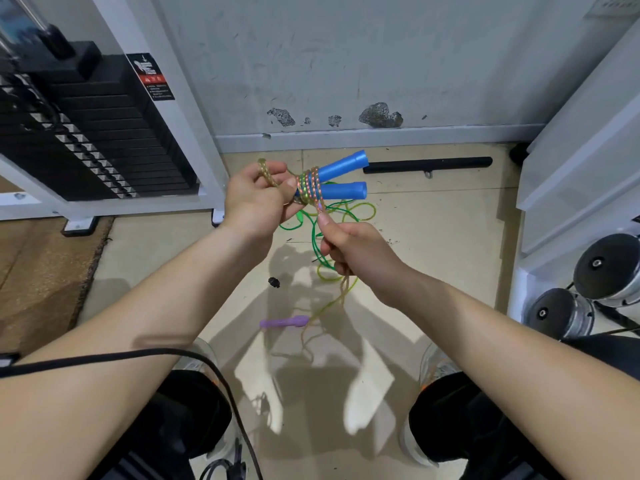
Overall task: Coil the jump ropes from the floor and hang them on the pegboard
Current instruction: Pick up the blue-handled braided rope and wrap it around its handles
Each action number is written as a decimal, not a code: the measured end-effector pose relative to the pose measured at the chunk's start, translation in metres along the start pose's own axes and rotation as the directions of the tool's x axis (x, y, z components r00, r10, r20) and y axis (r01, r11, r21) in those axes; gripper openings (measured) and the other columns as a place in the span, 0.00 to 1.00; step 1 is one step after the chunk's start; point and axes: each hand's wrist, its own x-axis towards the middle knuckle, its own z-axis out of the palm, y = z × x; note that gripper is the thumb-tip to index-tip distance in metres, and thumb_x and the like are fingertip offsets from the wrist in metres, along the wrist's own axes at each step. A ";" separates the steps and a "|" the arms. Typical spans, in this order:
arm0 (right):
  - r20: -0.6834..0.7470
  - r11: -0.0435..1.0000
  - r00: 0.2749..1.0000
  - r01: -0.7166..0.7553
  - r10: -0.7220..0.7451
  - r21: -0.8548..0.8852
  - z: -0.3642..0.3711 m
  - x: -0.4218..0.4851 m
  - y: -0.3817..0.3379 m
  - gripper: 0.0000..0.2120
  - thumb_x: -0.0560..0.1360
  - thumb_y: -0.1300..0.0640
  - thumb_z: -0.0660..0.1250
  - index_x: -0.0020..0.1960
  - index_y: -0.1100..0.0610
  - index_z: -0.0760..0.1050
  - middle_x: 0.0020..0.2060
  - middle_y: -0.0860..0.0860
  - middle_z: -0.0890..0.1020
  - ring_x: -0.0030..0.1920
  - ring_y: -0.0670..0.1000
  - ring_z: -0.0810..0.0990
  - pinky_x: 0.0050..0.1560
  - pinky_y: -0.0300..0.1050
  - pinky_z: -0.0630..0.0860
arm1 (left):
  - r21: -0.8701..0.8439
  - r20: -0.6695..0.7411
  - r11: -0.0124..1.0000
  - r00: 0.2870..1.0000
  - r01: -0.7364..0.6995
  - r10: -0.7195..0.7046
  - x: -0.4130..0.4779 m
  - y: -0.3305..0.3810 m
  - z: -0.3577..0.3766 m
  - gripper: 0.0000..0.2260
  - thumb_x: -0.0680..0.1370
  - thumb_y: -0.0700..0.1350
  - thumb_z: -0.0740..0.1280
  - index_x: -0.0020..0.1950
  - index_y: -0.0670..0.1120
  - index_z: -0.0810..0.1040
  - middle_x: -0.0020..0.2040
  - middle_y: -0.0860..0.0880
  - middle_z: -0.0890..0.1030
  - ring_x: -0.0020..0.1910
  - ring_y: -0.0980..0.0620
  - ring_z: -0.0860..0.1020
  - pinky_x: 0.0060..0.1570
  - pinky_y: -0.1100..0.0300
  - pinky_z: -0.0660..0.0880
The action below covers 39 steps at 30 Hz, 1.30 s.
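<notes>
Handles (341,192): two, blue, side by side in left hand (254,199), fingers curled round their near ends, so the pair works as a spool. Patterned rope (310,187) is wound round both, roughly five turns. One loop is hooked over a left finger, likely anchoring the start. Right hand (356,251) pinches the free tail just below the wraps, holding it taut for the next turn. Floor (433,237): one green rope (294,225) and one purple handle (284,322), uncoiled. Pegboard not in view.
</notes>
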 end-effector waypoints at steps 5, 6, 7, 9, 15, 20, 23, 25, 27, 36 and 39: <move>0.107 0.997 0.993 0.062 -0.055 -0.055 -0.022 0.010 -0.005 0.20 0.77 0.43 0.69 0.32 0.52 0.69 0.27 0.46 0.64 0.27 0.47 0.60 0.32 0.44 0.57 | -0.118 0.162 0.978 0.975 0.172 -0.152 -0.004 0.009 -0.004 0.11 0.79 0.27 0.60 0.50 0.42 0.74 0.45 0.47 0.79 0.45 0.53 0.81 0.39 0.59 0.83; 0.132 0.994 0.988 0.090 -0.082 -0.054 -0.027 0.012 -0.006 0.18 0.77 0.47 0.71 0.32 0.50 0.71 0.28 0.46 0.65 0.28 0.46 0.61 0.32 0.44 0.57 | -0.110 0.204 0.974 0.964 0.196 -0.171 -0.005 0.011 -0.005 0.11 0.79 0.26 0.60 0.50 0.42 0.74 0.45 0.47 0.80 0.45 0.53 0.81 0.38 0.60 0.82; 0.152 0.992 0.982 0.120 -0.111 -0.049 -0.032 0.013 -0.008 0.15 0.76 0.51 0.72 0.32 0.49 0.75 0.29 0.46 0.67 0.28 0.45 0.63 0.33 0.44 0.58 | -0.091 0.253 0.974 0.951 0.209 -0.180 -0.005 0.012 -0.007 0.11 0.79 0.26 0.60 0.50 0.42 0.74 0.45 0.47 0.80 0.44 0.53 0.81 0.37 0.60 0.82; 0.198 0.990 0.970 0.143 -0.142 0.009 -0.041 0.014 -0.014 0.04 0.69 0.56 0.75 0.40 0.49 0.82 0.33 0.46 0.75 0.31 0.44 0.67 0.35 0.43 0.61 | -0.028 0.351 0.983 0.923 0.183 -0.161 -0.005 0.015 -0.012 0.11 0.79 0.27 0.61 0.50 0.42 0.74 0.44 0.47 0.79 0.40 0.54 0.82 0.35 0.62 0.80; 0.221 0.993 0.968 0.118 -0.119 0.018 -0.063 0.022 -0.020 0.06 0.70 0.62 0.71 0.42 0.54 0.86 0.35 0.54 0.80 0.34 0.51 0.71 0.36 0.41 0.66 | 0.446 0.501 0.838 0.863 -0.315 0.058 -0.001 0.019 -0.023 0.10 0.77 0.29 0.68 0.49 0.45 0.76 0.39 0.52 0.78 0.28 0.57 0.72 0.38 0.55 0.82; 0.155 0.989 0.977 0.144 -0.144 0.010 -0.056 0.018 -0.028 0.06 0.77 0.68 0.67 0.46 0.62 0.82 0.34 0.53 0.81 0.28 0.46 0.72 0.31 0.36 0.71 | 0.651 0.462 0.533 0.839 -0.540 0.286 -0.004 0.011 -0.017 0.13 0.74 0.32 0.69 0.48 0.50 0.76 0.40 0.54 0.80 0.32 0.55 0.73 0.42 0.62 0.78; 0.044 0.989 0.988 0.147 -0.146 -0.006 -0.048 0.015 -0.033 0.05 0.78 0.67 0.66 0.48 0.63 0.81 0.35 0.55 0.83 0.28 0.47 0.74 0.33 0.38 0.74 | 0.685 0.413 0.458 0.819 -0.567 0.398 -0.005 0.006 -0.014 0.13 0.73 0.31 0.66 0.48 0.49 0.75 0.39 0.54 0.79 0.36 0.58 0.74 0.39 0.70 0.70; -0.043 0.991 0.992 0.123 -0.121 0.053 -0.041 0.013 -0.036 0.05 0.78 0.67 0.65 0.50 0.64 0.80 0.36 0.56 0.83 0.28 0.47 0.76 0.34 0.40 0.75 | 0.686 0.385 0.438 0.801 -0.581 0.459 -0.004 0.001 -0.012 0.12 0.73 0.32 0.64 0.50 0.47 0.75 0.39 0.53 0.78 0.37 0.55 0.74 0.42 0.65 0.70; -0.110 0.987 0.990 0.106 -0.093 0.117 -0.032 0.009 -0.037 0.05 0.78 0.67 0.64 0.51 0.63 0.78 0.37 0.56 0.83 0.28 0.48 0.78 0.34 0.41 0.76 | 0.685 0.375 0.405 0.769 -0.606 0.517 -0.003 -0.002 -0.010 0.11 0.73 0.32 0.64 0.50 0.45 0.75 0.40 0.51 0.78 0.39 0.53 0.73 0.41 0.63 0.69; -0.188 0.927 0.982 0.068 0.002 0.368 0.005 -0.019 -0.031 0.04 0.81 0.61 0.64 0.55 0.59 0.71 0.34 0.53 0.83 0.30 0.51 0.81 0.39 0.46 0.76 | 0.654 0.295 0.409 0.712 -0.637 0.638 0.000 -0.010 -0.003 0.09 0.74 0.31 0.64 0.51 0.42 0.76 0.44 0.53 0.76 0.40 0.60 0.70 0.43 0.78 0.64; -0.122 0.947 0.992 0.041 -0.002 0.320 0.012 -0.028 -0.025 0.06 0.82 0.56 0.62 0.50 0.58 0.74 0.31 0.50 0.83 0.30 0.50 0.80 0.38 0.44 0.74 | 0.601 0.208 0.514 0.741 -0.612 0.639 -0.003 -0.007 0.002 0.08 0.74 0.31 0.65 0.50 0.42 0.76 0.43 0.52 0.78 0.38 0.65 0.74 0.41 0.78 0.65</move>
